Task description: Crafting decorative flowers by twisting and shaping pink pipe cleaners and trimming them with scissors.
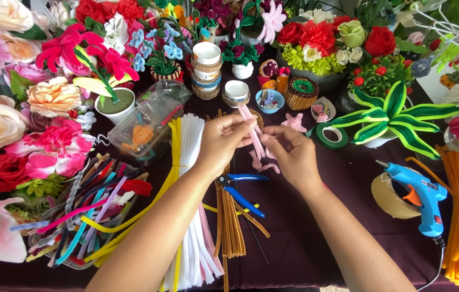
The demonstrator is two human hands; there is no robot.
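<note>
Head view: both hands [259,146] pinch a fuzzy, bent pale-pink pipe cleaner [252,130].

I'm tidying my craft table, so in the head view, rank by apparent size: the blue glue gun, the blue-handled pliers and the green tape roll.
1. Blue glue gun, largest.
2. Blue-handled pliers.
3. Green tape roll, smallest, though it lies farther from the camera.

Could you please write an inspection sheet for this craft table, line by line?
Surface: dark purple cloth, crowded.
Job's things: pale pink pipe cleaner, pinched by both hands.
Clutter: white pipe cleaners, blue-handled pliers, green tape roll, blue glue gun.
Hands: left hand and right hand, both closed on the pink pipe cleaner.
Cables: glue gun cord at the table edge.
Surroundings: handmade flowers and striped plant.
</note>
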